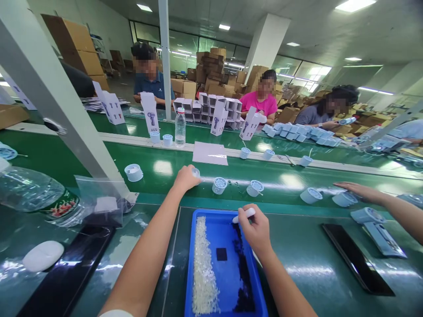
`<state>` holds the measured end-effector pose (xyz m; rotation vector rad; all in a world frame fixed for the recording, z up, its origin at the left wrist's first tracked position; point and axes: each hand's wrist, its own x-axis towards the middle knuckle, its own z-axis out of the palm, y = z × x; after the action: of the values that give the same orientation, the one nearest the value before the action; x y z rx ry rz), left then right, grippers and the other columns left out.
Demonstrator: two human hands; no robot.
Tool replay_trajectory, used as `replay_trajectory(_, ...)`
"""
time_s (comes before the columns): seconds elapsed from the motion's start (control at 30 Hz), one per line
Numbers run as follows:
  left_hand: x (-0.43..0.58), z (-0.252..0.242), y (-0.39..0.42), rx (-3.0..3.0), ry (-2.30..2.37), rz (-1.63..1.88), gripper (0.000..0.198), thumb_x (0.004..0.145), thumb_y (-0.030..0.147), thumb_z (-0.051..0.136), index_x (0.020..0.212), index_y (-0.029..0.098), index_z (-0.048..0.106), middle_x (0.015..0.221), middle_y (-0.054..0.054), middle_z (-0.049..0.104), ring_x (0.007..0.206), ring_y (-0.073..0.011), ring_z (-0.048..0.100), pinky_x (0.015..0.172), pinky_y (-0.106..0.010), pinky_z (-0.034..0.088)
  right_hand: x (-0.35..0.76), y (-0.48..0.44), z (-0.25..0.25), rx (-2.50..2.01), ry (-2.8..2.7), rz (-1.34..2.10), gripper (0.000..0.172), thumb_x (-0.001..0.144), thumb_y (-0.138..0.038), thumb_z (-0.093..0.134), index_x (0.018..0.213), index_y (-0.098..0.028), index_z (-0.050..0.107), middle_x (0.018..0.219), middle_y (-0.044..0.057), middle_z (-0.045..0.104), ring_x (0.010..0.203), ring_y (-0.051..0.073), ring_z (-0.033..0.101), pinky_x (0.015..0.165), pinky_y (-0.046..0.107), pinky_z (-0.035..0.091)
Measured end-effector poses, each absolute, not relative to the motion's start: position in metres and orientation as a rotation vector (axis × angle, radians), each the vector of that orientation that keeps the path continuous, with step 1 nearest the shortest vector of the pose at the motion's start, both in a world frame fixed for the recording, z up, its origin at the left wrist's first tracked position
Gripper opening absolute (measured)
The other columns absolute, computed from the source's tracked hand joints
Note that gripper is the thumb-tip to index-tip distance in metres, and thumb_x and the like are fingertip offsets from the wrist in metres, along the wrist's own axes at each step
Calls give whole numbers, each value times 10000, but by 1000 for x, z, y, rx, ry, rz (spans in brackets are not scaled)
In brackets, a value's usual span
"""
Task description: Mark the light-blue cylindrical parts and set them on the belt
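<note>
My left hand (186, 178) reaches over the green belt, its fingers closed around a small light-blue round plastic part (196, 172), mostly hidden by the hand. Above the far right corner of a blue tray (191, 264), my right hand (256, 226) grips a white pen-shaped tool (245, 215). Clear whitish granules (203, 273) fill the tray's left side, and black granules (243, 273) lie along its right. Between them rests a small black square (221, 254). Just right of my left hand, light-blue ribbed cups (219, 185) stand on the belt.
A co-worker's hand (360, 191) reaches in from the right over more cups. A white sheet (210, 152) and a water bottle (180, 127) sit on the far ledge. A metal post (66, 105) rises at left, near a large bottle (36, 193). Several people work opposite.
</note>
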<state>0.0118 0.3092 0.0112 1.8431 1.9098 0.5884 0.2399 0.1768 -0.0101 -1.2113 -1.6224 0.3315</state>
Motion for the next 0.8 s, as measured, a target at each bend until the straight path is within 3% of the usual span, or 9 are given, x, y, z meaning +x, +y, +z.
replay_trajectory(0.23, 9, 46, 300, 1644, 1890, 1005, 587, 667, 466, 661, 1164, 181, 530, 1180, -100, 572, 1008, -241, 560, 766, -275, 447, 251, 183, -12, -1306, -1566, 320, 258, 836, -279, 524, 606, -211, 431, 521, -63, 421, 473, 99, 381, 477, 227, 325)
replay_trajectory(0.8, 16, 52, 294, 1635, 1771, 1032, 600, 655, 457, 668, 1168, 181, 527, 1205, -111, 554, 1017, -257, 546, 728, -284, 457, 240, 179, -11, -1235, -1664, 444, 248, 852, -295, 515, 627, -218, 444, 526, -45, 484, 479, 108, 429, 485, 228, 358)
